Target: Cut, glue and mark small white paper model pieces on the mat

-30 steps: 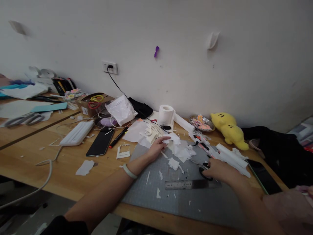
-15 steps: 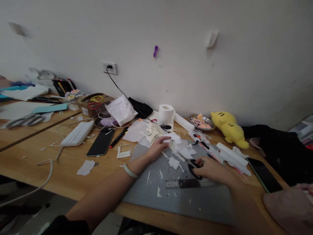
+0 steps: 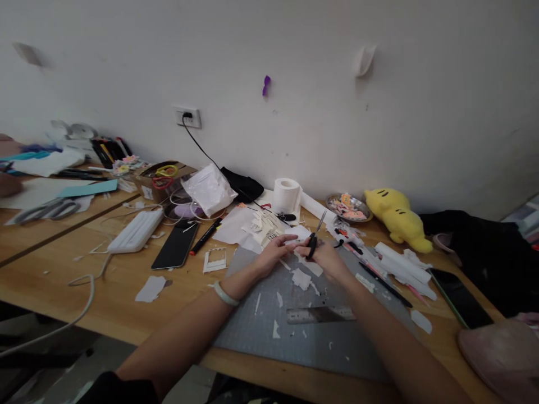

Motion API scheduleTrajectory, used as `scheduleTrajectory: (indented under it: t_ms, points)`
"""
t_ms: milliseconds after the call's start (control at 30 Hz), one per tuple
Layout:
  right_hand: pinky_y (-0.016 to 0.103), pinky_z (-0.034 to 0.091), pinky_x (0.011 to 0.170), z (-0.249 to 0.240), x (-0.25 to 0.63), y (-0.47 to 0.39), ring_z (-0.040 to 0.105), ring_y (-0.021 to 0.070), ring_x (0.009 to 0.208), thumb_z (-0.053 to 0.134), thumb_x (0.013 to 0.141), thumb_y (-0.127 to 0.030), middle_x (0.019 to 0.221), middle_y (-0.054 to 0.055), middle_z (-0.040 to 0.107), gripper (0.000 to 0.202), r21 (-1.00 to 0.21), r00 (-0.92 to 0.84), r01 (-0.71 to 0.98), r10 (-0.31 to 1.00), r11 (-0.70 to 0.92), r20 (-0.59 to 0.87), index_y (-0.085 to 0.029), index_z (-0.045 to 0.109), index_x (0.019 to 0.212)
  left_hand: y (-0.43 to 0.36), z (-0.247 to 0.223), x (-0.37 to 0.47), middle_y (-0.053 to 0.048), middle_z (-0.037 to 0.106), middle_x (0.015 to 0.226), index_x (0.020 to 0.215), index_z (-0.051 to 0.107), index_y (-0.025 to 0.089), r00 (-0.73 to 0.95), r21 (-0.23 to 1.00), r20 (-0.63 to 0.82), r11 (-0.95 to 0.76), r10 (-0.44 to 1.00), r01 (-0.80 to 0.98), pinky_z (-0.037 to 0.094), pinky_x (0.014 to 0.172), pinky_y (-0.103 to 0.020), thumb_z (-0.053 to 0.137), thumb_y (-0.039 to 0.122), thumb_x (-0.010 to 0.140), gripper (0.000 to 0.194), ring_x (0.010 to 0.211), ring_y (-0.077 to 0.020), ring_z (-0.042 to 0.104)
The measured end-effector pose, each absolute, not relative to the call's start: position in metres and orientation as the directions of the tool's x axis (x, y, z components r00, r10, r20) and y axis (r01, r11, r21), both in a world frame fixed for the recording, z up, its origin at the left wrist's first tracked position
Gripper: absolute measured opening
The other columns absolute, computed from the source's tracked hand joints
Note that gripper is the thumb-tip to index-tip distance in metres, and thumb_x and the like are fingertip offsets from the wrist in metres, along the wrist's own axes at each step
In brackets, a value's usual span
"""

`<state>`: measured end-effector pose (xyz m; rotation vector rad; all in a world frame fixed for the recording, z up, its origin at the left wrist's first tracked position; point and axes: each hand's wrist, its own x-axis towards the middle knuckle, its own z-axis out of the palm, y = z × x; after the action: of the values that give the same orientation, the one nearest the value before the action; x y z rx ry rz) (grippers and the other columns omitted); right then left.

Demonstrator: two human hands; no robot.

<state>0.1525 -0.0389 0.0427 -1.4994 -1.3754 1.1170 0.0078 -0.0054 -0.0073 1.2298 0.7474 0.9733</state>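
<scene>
My left hand (image 3: 273, 255), with a pale bangle on its wrist, pinches a piece of white paper (image 3: 298, 231) above the cutting mat (image 3: 252, 303). Close against its fingertips is my right hand (image 3: 325, 259), closed on black-handled scissors (image 3: 312, 246). The blades point up and away toward the wall. Torn white paper scraps (image 3: 301, 279) lie on the mat below the hands, and a metal ruler (image 3: 320, 315) rests nearer to me. Behind my left hand is a heap of cut cream-coloured pieces (image 3: 266, 224).
A white paper roll (image 3: 287, 195) stands at the back. To its right are a metal dish (image 3: 349, 208) and a yellow plush toy (image 3: 396, 217). Phones lie on both sides, one a dark phone (image 3: 174, 246). A white power strip (image 3: 135, 231) trails its cable leftward. Another person's hand (image 3: 9, 185) shows far left.
My right hand has moved left and up to meet my left hand, turning the scissors so the blades point upward. A person's hand has appeared at the far left.
</scene>
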Motion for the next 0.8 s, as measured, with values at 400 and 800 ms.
scheduleTrajectory:
  t_ms: [400, 800]
  points:
    - [0.023, 0.037, 0.047, 0.04, 0.153, -0.031, 0.045, 0.0108, 0.047, 0.058, 0.058, -0.025, 0.046, -0.006, 0.045, 0.011, -0.86, -0.008, 0.511, 1.0, -0.009, -0.014, -0.017, 0.05, 0.059, -0.008, -0.006, 0.008, -0.005, 0.061, 0.099, 0.105, 0.058, 0.016, 0.425, 0.983, 0.037, 0.043, 0.904, -0.177, 0.037, 0.076, -0.027, 0.067, 0.036, 0.065, 0.046, 0.088, -0.0179, 0.053]
    - [0.022, 0.038, 0.054, 0.035, 0.164, -0.033, 0.052, 0.0132, 0.059, 0.052, 0.059, -0.016, 0.063, 0.0, 0.058, 0.006, -0.742, -0.034, 0.67, 0.999, 0.031, 0.01, -0.016, 0.054, 0.064, -0.003, -0.011, 0.006, 0.003, 0.054, 0.07, 0.105, 0.057, 0.015, 0.379, 0.985, 0.01, 0.057, 0.925, -0.165, 0.033, 0.053, -0.02, 0.061, 0.032, 0.071, 0.039, 0.055, -0.0068, 0.044]
